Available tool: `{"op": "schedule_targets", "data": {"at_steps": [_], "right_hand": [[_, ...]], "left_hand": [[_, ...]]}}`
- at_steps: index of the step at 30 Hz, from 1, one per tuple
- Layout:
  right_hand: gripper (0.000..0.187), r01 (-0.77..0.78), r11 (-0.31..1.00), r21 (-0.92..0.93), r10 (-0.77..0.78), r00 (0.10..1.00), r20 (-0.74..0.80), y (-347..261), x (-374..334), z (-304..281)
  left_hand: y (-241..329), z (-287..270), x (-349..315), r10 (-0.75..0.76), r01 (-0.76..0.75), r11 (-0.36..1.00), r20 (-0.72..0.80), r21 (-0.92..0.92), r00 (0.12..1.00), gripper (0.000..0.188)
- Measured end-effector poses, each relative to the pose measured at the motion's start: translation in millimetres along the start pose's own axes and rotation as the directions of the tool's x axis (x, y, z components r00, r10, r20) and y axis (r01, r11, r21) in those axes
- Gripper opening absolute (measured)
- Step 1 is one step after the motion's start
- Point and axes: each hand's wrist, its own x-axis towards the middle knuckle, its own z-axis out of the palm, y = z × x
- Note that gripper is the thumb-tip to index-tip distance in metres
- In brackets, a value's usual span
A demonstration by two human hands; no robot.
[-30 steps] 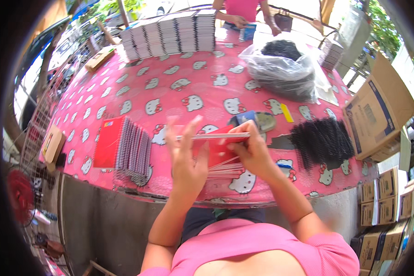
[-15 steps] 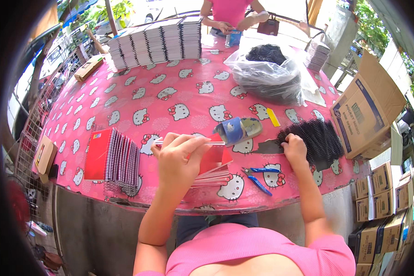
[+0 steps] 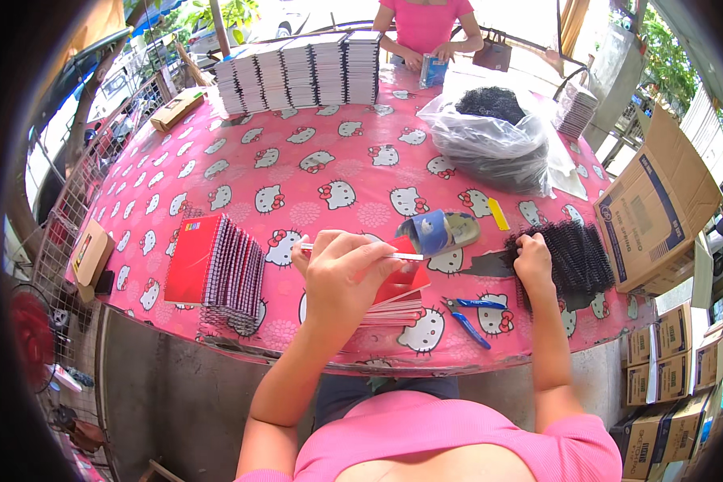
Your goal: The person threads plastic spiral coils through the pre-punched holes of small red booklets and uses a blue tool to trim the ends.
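My left hand [image 3: 339, 269] is closed on a thin, unbound notebook [image 3: 408, 257], held nearly edge-on above the table so that its white page edge shows. Below it lies a stack of red-covered notebooks [image 3: 394, 312], partly hidden by my hand and wrist. On the right, my right hand [image 3: 533, 259] pinches at the left edge of a heap of black plastic binding coils [image 3: 574, 261]; its fingertips are partly hidden. Blue-handled cutting pliers [image 3: 472, 315] rest between the two hands. To the left stands a pile of red spiral notebooks [image 3: 217, 265].
A blue sandal-shaped item [image 3: 438, 233] and a yellow strip [image 3: 498, 214] lie mid-table. Behind are a plastic bag of coils [image 3: 490, 145] and tall notebook stacks [image 3: 297, 74]. An open carton [image 3: 651, 209] stands right. Across the table, a person in pink [image 3: 426, 32] handles a blue pack.
The whole view has shifted, with the table appearing further right. My left hand keeps the notebook raised, and my right hand stays at the coils. The other person's hands have moved around the blue pack.
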Motion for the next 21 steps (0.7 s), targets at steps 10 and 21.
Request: {"op": "schedule_targets", "data": {"at_steps": [10, 21], "right_hand": [[0.028, 0.499, 0.482, 0.721, -0.493, 0.834, -0.247, -142.9, -50.3, -88.0], [0.015, 0.471, 0.442, 0.763, -0.665, 0.743, -0.074, -146.3, -31.8, -101.0]], "left_hand": [[-3.3, 3.1, -3.0, -0.045, 0.044, 0.997, -0.015, -0.069, 0.999, 0.016], [2.2, -0.4, -4.6, -0.037, 0.037, 0.998, 0.003, -0.042, 0.999, 0.019]]}}
